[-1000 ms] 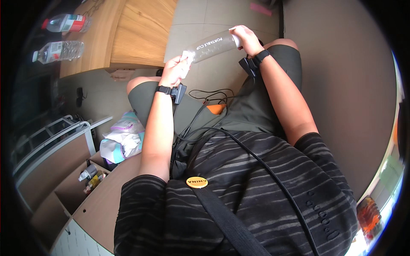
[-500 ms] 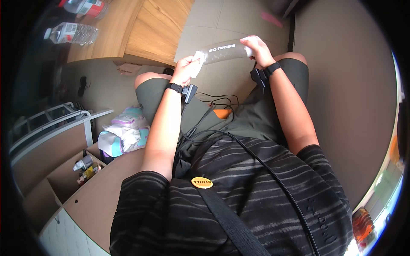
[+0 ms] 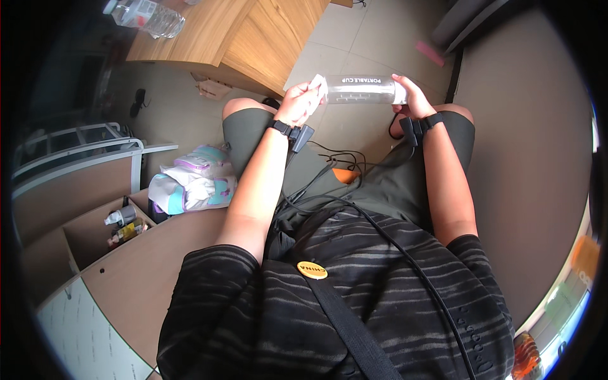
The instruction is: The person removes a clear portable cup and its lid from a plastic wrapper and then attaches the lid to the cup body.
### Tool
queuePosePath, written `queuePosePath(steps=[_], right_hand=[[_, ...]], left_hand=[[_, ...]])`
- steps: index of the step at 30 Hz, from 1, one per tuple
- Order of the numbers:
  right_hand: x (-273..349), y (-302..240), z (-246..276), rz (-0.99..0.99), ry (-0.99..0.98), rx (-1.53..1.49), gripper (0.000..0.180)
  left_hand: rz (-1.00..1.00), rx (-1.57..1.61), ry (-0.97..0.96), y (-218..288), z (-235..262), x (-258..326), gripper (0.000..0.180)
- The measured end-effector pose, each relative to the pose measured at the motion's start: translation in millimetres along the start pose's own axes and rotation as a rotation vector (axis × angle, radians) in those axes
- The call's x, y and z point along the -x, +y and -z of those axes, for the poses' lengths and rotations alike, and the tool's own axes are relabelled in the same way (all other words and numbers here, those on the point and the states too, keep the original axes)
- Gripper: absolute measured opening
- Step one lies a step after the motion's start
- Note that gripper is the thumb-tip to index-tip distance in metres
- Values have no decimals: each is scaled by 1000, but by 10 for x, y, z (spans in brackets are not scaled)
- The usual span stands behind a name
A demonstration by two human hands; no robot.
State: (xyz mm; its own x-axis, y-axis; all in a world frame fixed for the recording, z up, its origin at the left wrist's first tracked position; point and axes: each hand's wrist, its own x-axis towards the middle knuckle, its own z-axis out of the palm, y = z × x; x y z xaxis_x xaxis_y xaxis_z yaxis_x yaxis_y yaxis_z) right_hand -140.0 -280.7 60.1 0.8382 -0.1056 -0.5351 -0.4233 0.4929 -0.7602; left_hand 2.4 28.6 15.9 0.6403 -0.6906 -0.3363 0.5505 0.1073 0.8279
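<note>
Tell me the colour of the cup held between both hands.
The cup is clear, see-through plastic with dark markings, best seen in the head view.

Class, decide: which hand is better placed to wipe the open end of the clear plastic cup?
Left. The left hand holds a white cloth at the clear plastic cup's open end; the right hand grips the other end, steadying it.

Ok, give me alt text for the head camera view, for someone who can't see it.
A seated person holds a clear plastic cup sideways over their knees, left hand at one end with a white cloth, right hand gripping the other. A water bottle lies on a wooden table.
</note>
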Motion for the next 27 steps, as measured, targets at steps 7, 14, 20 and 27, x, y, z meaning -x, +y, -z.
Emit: queuePosePath(steps=[7, 14, 20, 27], right_hand=[[-38, 99, -123, 110, 204, 91, 38], [-94, 148, -41, 88, 241, 47, 39], [11, 88, -113, 7, -37, -71, 36], [-59, 117, -124, 158, 241, -39, 34]], left_hand=[[11, -202, 89, 59, -29, 22, 16], [34, -147, 2, -33, 0, -38, 19], [-123, 22, 173, 40, -101, -38, 14], [-14, -329, 148, 64, -178, 29, 19]])
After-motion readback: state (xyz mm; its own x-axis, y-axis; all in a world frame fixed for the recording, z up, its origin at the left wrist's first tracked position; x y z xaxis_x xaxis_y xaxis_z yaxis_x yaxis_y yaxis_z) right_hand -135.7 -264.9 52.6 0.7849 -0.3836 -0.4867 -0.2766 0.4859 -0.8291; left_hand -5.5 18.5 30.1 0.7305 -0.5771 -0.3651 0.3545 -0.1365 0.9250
